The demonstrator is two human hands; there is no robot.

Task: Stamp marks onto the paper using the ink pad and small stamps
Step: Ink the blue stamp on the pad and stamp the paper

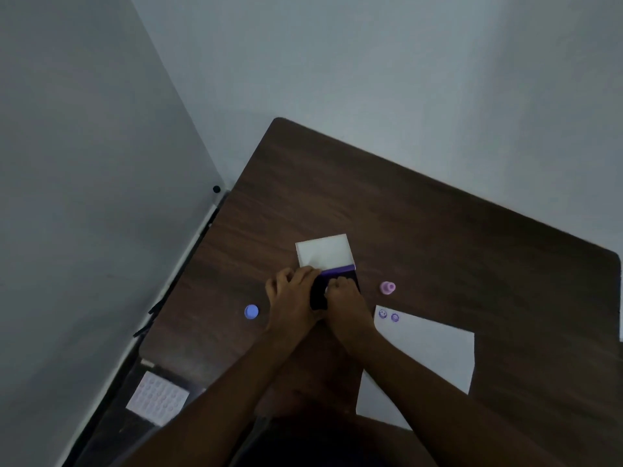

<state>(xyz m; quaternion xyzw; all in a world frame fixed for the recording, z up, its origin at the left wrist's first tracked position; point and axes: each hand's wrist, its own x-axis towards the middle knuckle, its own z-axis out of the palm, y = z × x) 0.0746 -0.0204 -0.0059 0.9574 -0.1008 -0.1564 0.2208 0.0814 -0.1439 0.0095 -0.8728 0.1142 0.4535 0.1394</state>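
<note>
The ink pad (332,276) lies open in the middle of the dark wooden table (438,230), its white lid (323,251) flipped back and a purple strip along the hinge. My left hand (291,291) rests on the pad's left edge. My right hand (344,298) is closed over the dark pad, pressing something small that my fingers hide. A pink stamp (387,287) stands to the right of the pad. A blue stamp (251,311) sits to the left. The white paper (428,348) lies at the right with two purple marks (388,315) near its top left corner.
Grey walls meet at the table's far left corner. A white sheet with rows of dots (157,397) lies below the table's left edge. My forearms cross the table's near edge.
</note>
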